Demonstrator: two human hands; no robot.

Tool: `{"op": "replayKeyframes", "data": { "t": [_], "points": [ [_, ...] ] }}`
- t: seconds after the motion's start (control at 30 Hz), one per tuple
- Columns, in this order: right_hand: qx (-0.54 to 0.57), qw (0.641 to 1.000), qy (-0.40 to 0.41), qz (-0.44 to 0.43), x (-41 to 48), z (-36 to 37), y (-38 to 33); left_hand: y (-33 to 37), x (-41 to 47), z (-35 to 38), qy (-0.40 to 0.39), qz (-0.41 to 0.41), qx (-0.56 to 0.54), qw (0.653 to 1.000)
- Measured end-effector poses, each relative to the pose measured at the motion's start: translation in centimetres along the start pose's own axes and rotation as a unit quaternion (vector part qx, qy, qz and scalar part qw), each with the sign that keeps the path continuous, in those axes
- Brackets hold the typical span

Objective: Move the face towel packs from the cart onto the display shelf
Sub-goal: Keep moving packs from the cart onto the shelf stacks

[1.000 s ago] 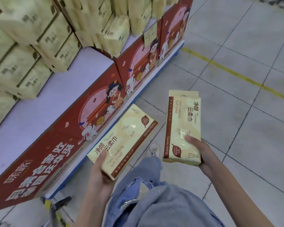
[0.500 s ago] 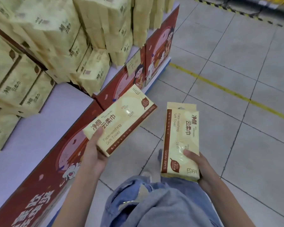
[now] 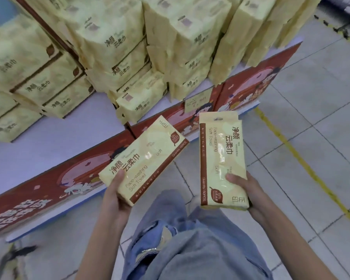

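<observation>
Beside shelf (image 3: 38,150) | left hand (image 3: 115,197) fingers (image 3: 119,176) pinch tilted pack (image 3: 146,158) near end | right hand (image 3: 251,197) pinches upright pack (image 3: 220,158)

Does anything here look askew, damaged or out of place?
The left pack in the left hand and right pack in the right hand look intact. On the display shelf, the front pack sits tilted, out of line with the stacks behind.

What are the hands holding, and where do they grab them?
One face towel pack each, gripped at the near end: the left hand holds the tilted pack, the right hand the straight pack.
</observation>
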State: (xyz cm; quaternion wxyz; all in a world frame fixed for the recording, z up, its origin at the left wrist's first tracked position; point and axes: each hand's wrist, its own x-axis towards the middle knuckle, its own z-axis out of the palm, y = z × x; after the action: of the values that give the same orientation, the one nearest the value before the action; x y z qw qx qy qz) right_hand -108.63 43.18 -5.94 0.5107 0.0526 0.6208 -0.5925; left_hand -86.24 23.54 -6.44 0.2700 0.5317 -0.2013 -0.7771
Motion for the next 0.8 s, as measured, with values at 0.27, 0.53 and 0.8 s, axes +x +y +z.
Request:
{"op": "replayKeyframes", "data": {
  "t": [0.27, 0.53, 0.8],
  "points": [
    [-0.13, 0.989, -0.069, -0.003, 5.9, 3.1, -7.3, 2.1, 2.1, 1.9, 0.026, 0.134, -0.047, 0.99],
    [-0.135, 0.983, -0.121, -0.01, 11.8, 9.1, -12.0, 9.6, 11.0, 5.4, 0.021, 0.227, 0.038, 0.973],
    [-0.118, 0.983, -0.138, -0.016, 15.5, 11.0, -14.8, 13.3, 17.0, 10.4, 0.021, 0.284, 0.155, 0.946]
  ]
}}
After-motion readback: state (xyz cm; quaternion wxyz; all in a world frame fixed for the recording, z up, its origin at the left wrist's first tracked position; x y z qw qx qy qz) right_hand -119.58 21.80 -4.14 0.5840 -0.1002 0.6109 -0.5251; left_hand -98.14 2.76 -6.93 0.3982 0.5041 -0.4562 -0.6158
